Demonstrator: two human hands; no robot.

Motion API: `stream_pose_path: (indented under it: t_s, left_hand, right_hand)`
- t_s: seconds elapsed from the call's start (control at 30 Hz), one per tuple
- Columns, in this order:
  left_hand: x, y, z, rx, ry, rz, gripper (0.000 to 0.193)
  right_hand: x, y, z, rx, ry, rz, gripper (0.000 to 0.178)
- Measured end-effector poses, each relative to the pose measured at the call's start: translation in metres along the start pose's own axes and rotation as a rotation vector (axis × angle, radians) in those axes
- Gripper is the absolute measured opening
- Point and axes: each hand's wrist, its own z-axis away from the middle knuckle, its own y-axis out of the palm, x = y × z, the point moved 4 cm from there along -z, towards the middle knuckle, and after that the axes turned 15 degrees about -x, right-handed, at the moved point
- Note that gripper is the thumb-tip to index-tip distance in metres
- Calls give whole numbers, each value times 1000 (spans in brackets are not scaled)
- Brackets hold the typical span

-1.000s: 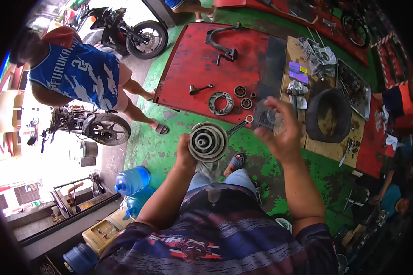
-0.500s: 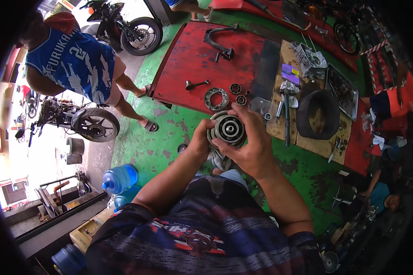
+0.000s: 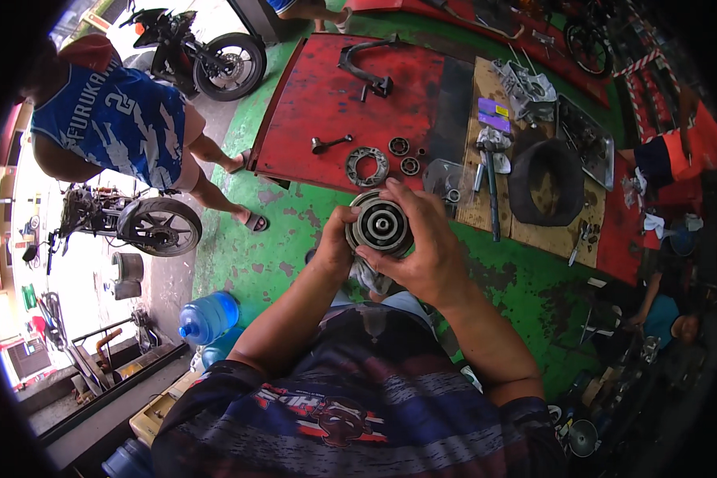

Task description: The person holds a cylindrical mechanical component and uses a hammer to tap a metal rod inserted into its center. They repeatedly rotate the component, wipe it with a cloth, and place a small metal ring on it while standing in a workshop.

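Between my hands is a round metal engine part (image 3: 382, 225) with a ball bearing and a short shaft stub at its centre, its bearing face turned up. My left hand (image 3: 334, 240) grips its left side, thumb on the rim. My right hand (image 3: 426, 248) wraps the right side, with fingertips at the far edge and thumb at the near edge. The part's underside is hidden. Below it a greyish cloth-like thing (image 3: 368, 279) shows. Just beyond, on the red table (image 3: 295, 111), lie a metal ring plate (image 3: 354, 166), two bearings (image 3: 398, 146) and a small rod-like part (image 3: 331, 143).
A hammer (image 3: 492, 195), a purple box (image 3: 494, 119), a dark hollow casing (image 3: 522, 187), an engine case (image 3: 530, 95) and a metal tray (image 3: 601, 159) lie to the right. A black bracket (image 3: 366, 76) lies farther back. Another person (image 3: 119, 119) stands left near motorcycles; water jugs (image 3: 209, 316) are at lower left.
The view has shifted slightly, so the table and my hands sit a little farther left. Both hands keep their hold on the round part, its bearing face still up.
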Motion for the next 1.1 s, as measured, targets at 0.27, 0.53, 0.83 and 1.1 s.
stream_pose_path:
  t_s: [0.27, 0.53, 0.83, 1.1]
  left_hand:
    - [11, -12, -4, -45, 5, 95, 53]
    - [14, -39, -10, -210, 151, -99, 52]
    - [54, -176, -24, -344, 171, 108, 38]
    - [57, -188, 6, 11, -11, 491, 82]
  right_hand:
    - [-6, 3, 9, -1, -13, -3, 92]
    - [-87, -63, 0, -334, 297, -190, 66]
    - [-389, -101, 67, 3, 670, 726, 30]
    - [-405, -59, 50, 231, 902, 926, 31]
